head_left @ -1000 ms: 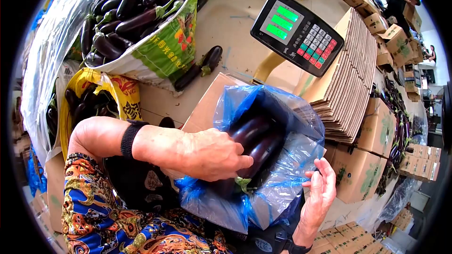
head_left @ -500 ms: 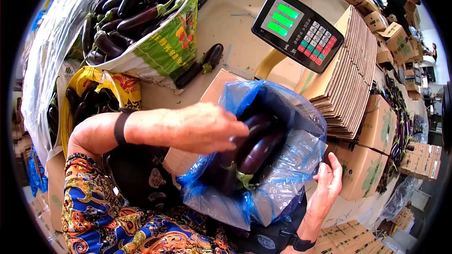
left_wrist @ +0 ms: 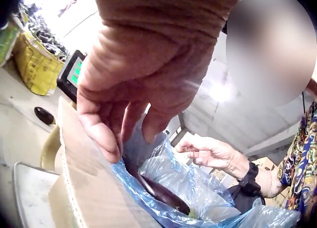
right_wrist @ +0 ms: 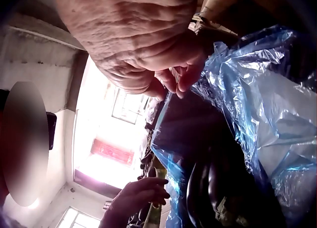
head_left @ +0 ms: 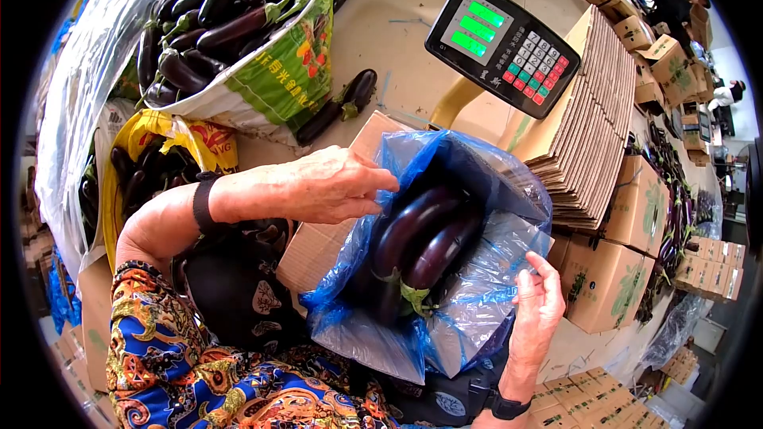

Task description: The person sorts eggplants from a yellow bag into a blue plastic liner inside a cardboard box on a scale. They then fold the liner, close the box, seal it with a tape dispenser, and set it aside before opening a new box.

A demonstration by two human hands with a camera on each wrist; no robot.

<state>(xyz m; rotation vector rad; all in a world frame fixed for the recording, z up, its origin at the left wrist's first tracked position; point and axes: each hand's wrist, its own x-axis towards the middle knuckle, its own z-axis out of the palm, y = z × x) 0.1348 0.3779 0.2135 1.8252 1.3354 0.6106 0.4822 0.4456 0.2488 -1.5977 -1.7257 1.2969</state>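
Observation:
The left hand (head_left: 322, 187) is at the left rim of the blue plastic bag (head_left: 509, 246), fingers slightly bent, with no eggplant in it; the left wrist view has its fingertips close to the bag (left_wrist: 173, 173). Whether they touch the film I cannot tell. Beside the bag's right edge, the right hand (head_left: 536, 310) has loosely bent fingers, also near the film (right_wrist: 247, 94) in the right wrist view. Glossy dark eggplants (head_left: 445, 250) lie side by side inside the bag, which lines a cardboard box (head_left: 306, 258).
A scale display (head_left: 505, 48) stands behind the box, beside stacked flat cardboard (head_left: 592, 123). At upper left is a large sack (head_left: 278, 99) full of eggplants, with a yellow bag (head_left: 218, 143) below it. Loose eggplants (head_left: 358, 91) lie on the floor. Closed cartons (head_left: 608, 290) stand at right.
The left hand has left the eggplants and moved up and left to the bag's rim, uncovering them. The right hand shifted slightly and remains by the right edge.

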